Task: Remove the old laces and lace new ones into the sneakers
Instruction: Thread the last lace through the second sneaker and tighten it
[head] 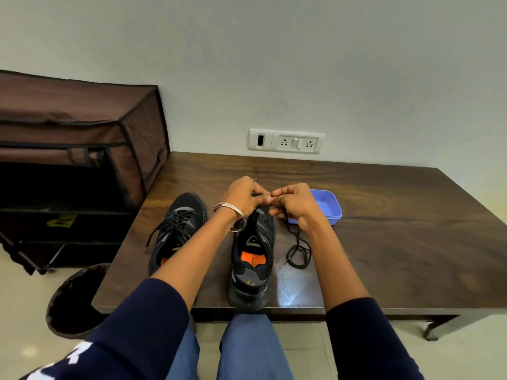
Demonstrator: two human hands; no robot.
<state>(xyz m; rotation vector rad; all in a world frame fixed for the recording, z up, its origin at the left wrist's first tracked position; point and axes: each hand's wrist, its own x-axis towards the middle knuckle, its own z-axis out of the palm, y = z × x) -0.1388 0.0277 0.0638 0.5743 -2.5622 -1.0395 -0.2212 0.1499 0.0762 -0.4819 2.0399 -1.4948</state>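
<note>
Sneakers: 2 on the surface (384, 215), one (175, 231) at 9 o'clock still laced, the other (253, 259) at centre, apparently bare of lace. Both hands, left (242, 196) and right (295, 205), pinch a black lace (297, 249) above its toe; the slack coils at 3 o'clock. Threading seems underway; next needs the tip fed through an eyelet. Blue tray (333, 208) at 2 o'clock looks empty.

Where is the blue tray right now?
In the head view, the blue tray sits on the table, right of the sneakers, just behind the right hand.
</note>
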